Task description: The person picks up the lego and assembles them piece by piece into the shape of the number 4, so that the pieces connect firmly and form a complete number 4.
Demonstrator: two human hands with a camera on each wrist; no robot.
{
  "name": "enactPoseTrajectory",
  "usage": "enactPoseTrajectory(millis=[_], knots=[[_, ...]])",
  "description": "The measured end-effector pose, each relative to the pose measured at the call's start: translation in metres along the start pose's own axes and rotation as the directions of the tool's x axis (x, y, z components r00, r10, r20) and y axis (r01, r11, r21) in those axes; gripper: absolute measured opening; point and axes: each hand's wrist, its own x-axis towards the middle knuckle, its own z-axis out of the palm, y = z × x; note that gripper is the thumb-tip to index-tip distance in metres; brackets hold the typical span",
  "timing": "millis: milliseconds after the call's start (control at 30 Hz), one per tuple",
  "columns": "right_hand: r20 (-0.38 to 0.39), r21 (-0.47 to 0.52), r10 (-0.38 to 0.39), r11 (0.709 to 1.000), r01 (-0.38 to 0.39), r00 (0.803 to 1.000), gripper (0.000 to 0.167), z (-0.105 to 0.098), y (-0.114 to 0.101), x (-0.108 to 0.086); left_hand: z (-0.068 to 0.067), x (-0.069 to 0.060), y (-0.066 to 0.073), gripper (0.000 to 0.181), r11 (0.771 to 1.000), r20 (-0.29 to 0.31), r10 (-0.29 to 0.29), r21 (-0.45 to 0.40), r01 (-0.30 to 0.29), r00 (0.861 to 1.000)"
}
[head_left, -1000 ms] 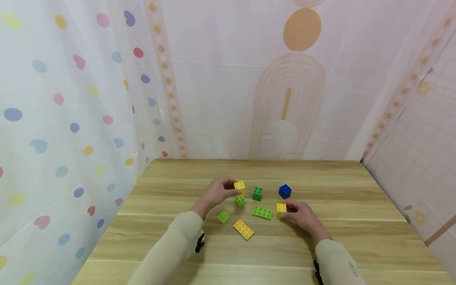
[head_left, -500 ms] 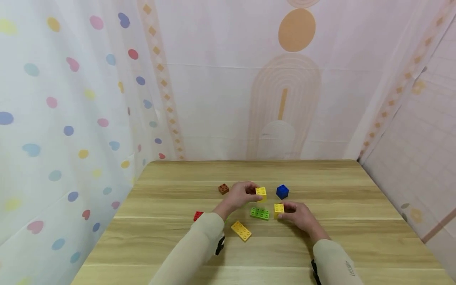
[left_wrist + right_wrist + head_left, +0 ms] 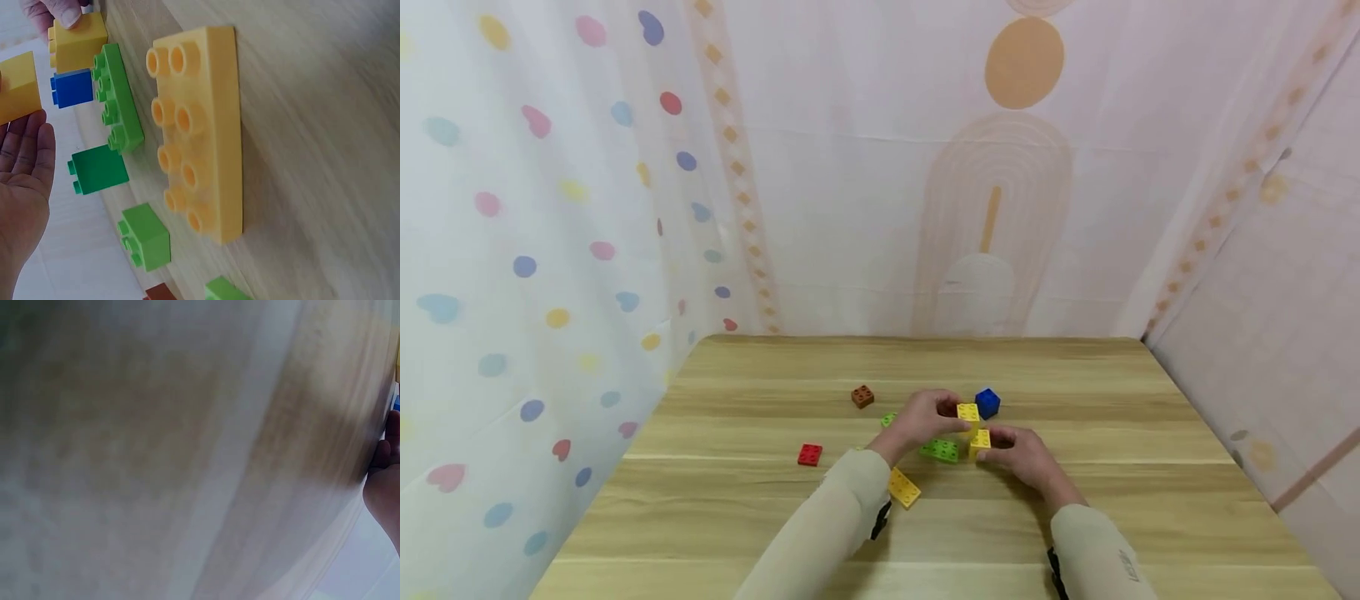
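Note:
My left hand (image 3: 919, 426) grips a yellow 2x2 building brick (image 3: 967, 414) in the air, just above and behind the other yellow brick (image 3: 979, 447). That second brick stands on the table, pinched by my right hand (image 3: 1028, 460). Whether the two bricks touch, I cannot tell. A blue brick (image 3: 987, 403) lies behind both hands. Partly covered by my left hand is a flat light green 2x4 brick (image 3: 942, 451). The left wrist view also has a dark green brick (image 3: 99, 169), which my left hand hides in the head view.
On the wooden table (image 3: 760, 533), a yellow-orange 2x4 brick (image 3: 904, 488) lies near my left wrist. Further left are a red brick (image 3: 809, 454) and a brown brick (image 3: 862, 396). A small light green brick (image 3: 147, 237) stands beside the dark green one. Curtains hang behind the table.
My left hand has carried its yellow brick rightward, over to the right hand's brick. The right hand keeps its hold and has stayed nearly in place. Red and brown bricks have come into sight.

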Motion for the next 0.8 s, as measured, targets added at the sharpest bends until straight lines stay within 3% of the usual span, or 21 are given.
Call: enactPoseTrajectory(millis=[467, 800], knots=[[0.018, 0.019, -0.014, 1.000, 0.014, 1.000, 0.044, 0.008, -0.006, -0.002, 0.009, 0.002, -0.005, 0.017, 1.000, 0.053, 0.007, -0.016, -0.006, 0.999], [0.016, 0.006, -0.026, 1.000, 0.026, 1.000, 0.037, 0.007, -0.005, -0.002, 0.012, 0.005, -0.003, 0.009, 0.995, 0.100, 0.037, 0.085, -0.046, 0.994]])
